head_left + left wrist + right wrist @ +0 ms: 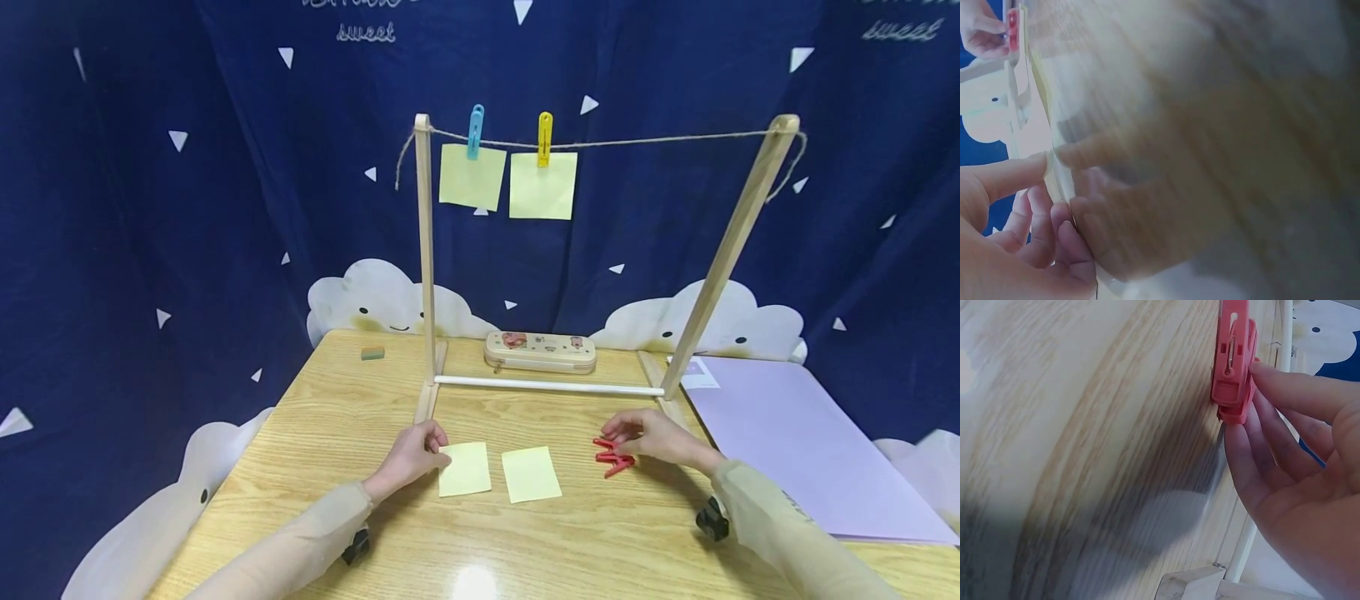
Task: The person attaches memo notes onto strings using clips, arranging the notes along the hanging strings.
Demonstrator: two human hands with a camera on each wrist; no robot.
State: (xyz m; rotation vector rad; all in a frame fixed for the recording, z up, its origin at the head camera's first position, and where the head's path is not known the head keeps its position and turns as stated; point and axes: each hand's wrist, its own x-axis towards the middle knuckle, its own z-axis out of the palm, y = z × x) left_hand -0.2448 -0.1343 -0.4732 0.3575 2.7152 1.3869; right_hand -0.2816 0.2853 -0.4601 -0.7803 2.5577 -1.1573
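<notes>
Nearside of white crossbar (pixel 547 385), left hand (pixel 411 454) pinching leftmost yellow note (pixel 464 469); toward crossbar's right end, right hand (pixel 648 435) pinching red clips (pixel 617 459). They're sitting bunched, so loose grip could be sending one skidding!

Four sticky notes (pixel 464 469), one blue clothespin (pixel 476 132), one yellow clothespin (pixel 544 140), at least two red clothespins (pixel 1230 392), two hands (pixel 415 454), two posts (pixel 426 250), one rod (pixel 547 385), one string (pixel 660 139), one pencil case (pixel 542 354), one small block (pixel 372 353) and one purple sheet (pixel 802 442).

Here sit two square pale-yellow paper notes (pixel 465 471), side by side, slightly apart, and right of them, bunched close, red plastic clothespins (pixel 617 459)!
</notes>
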